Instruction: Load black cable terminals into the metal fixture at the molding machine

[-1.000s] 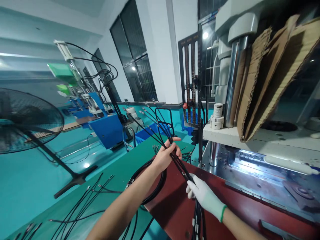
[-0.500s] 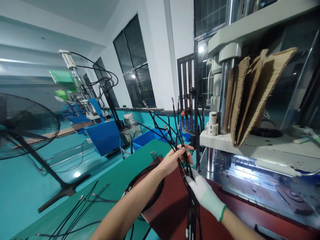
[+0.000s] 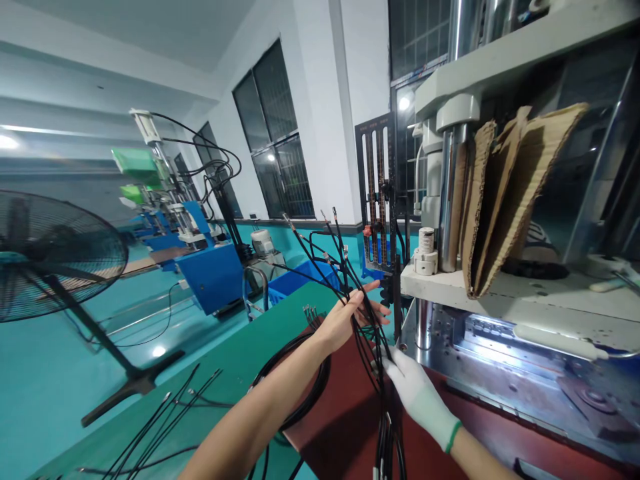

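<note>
A bundle of thin black cables [image 3: 383, 400] with metal end connectors hangs in front of me over a dark red surface [image 3: 330, 427]. Around its upper part my bare left hand [image 3: 353, 317] is closed, thumb across the cables and some fingertips poking out to the right. The cable ends fan out above that hand. Lower down, my right hand [image 3: 406, 377], in a white glove with a green cuff, has its fingers curled against the same bundle; its fingertips are partly hidden behind the cables. A coiled black cable bunch [image 3: 320, 380] lies left of the bundle, partly behind my left forearm.
Loose black cables [image 3: 155, 420] lie on the green tabletop [image 3: 225, 373] at left. A press machine [image 3: 500, 293] with folded cardboard [image 3: 505, 200] stands close on the right. A black slotted bracket [image 3: 377, 193], blue crate [image 3: 305, 277] and floor fan [image 3: 55, 260] stand farther off.
The upper cable ends have shifted left and spread differently. My left hand's fingers have opened out slightly, and my gloved right hand has moved a little right and down. The camera view has turned slightly.
</note>
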`<control>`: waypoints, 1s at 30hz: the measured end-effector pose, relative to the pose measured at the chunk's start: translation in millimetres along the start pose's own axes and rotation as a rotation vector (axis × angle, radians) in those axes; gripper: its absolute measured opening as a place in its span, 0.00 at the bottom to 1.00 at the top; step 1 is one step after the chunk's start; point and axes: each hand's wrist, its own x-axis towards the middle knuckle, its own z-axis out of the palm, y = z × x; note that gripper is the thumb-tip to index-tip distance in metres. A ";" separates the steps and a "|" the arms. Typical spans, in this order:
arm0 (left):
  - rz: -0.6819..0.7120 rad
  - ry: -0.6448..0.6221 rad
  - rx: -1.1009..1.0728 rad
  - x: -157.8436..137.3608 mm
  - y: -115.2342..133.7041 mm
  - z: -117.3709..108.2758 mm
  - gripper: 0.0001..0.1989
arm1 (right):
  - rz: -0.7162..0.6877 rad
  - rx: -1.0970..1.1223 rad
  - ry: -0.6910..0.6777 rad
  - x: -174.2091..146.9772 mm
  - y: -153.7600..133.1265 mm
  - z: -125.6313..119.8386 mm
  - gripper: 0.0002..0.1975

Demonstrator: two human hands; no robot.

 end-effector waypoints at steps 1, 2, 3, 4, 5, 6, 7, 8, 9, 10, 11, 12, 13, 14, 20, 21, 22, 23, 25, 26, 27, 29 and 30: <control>0.000 0.002 0.002 -0.1 0.5 0.5 0.30 | -0.007 -0.008 -0.001 0.1 0.5 -0.7 0.21; 0.002 0.001 -0.001 -0.1 1.2 1.0 0.30 | -0.014 -0.013 0.000 0.0 0.3 -1.8 0.22; 0.004 0.001 -0.008 0.0 2.2 1.3 0.31 | -0.019 -0.019 -0.001 -0.3 -0.3 -3.1 0.22; 0.005 0.001 -0.021 0.1 3.3 1.2 0.31 | -0.019 -0.026 -0.002 -0.8 -1.1 -4.6 0.21; 0.006 0.001 -0.036 0.2 4.5 0.7 0.31 | -0.012 -0.036 -0.002 -1.5 -1.8 -6.2 0.21; 0.007 0.000 -0.053 0.3 5.6 -0.3 0.31 | 0.000 -0.043 -0.002 -2.3 -2.2 -7.7 0.21; 0.005 -0.002 -0.068 0.3 6.4 -1.6 0.31 | 0.014 -0.040 0.001 -3.0 -1.9 -9.1 0.20; 0.001 -0.004 -0.080 0.2 6.9 -3.1 0.31 | 0.026 -0.022 0.009 -3.6 -1.0 -10.1 0.20; -0.002 -0.005 -0.088 0.2 6.9 -4.4 0.30 | 0.033 0.008 0.017 -3.9 0.4 -10.7 0.20; -0.004 -0.004 -0.093 0.0 6.4 -5.5 0.30 | 0.037 0.046 0.029 -4.0 2.2 -10.8 0.20; -0.002 0.001 -0.096 0.0 5.6 -6.1 0.29 | 0.039 0.085 0.035 -4.0 3.9 -10.4 0.20; 0.002 0.009 -0.095 -0.1 4.7 -6.1 0.28 | 0.041 0.118 0.033 -4.0 5.1 -9.6 0.21; 0.008 0.019 -0.092 -0.1 4.0 -5.7 0.26 | 0.046 0.136 0.025 -4.5 5.6 -8.6 0.21; 0.015 0.030 -0.092 0.0 3.9 -5.0 0.23 | 0.053 0.135 0.018 -5.7 4.9 -7.5 0.22; 0.092 0.229 0.014 6.8 27.9 -18.3 0.11 | 0.173 -0.076 -0.070 -39.8 -18.1 -18.2 0.28; 0.106 0.294 0.071 10.9 33.9 -26.7 0.10 | 0.192 -0.086 -0.086 -48.3 -22.9 -24.8 0.28; 0.094 0.356 0.126 16.1 38.7 -36.6 0.11 | 0.208 -0.085 -0.090 -56.9 -27.4 -32.9 0.27; 0.070 0.415 0.188 21.8 41.8 -47.4 0.12 | 0.210 -0.074 -0.079 -65.5 -31.3 -42.3 0.25; -0.021 0.544 0.428 32.5 41.9 -68.8 0.13 | 0.181 -0.047 -0.030 -83.8 -38.0 -64.6 0.22; -0.092 0.608 0.613 36.2 39.6 -78.2 0.15 | 0.164 -0.045 0.011 -94.0 -40.9 -77.3 0.21; -0.153 0.608 0.683 38.3 36.4 -86.6 0.16 | 0.155 -0.055 0.055 -105.3 -43.5 -91.0 0.19; -0.252 0.567 0.787 37.7 29.6 -101.0 0.20 | 0.173 -0.108 0.156 -132.3 -47.6 -120.5 0.17; -0.309 0.517 0.857 35.4 26.4 -107.6 0.23 | 0.202 -0.139 0.219 -148.3 -48.7 -135.6 0.17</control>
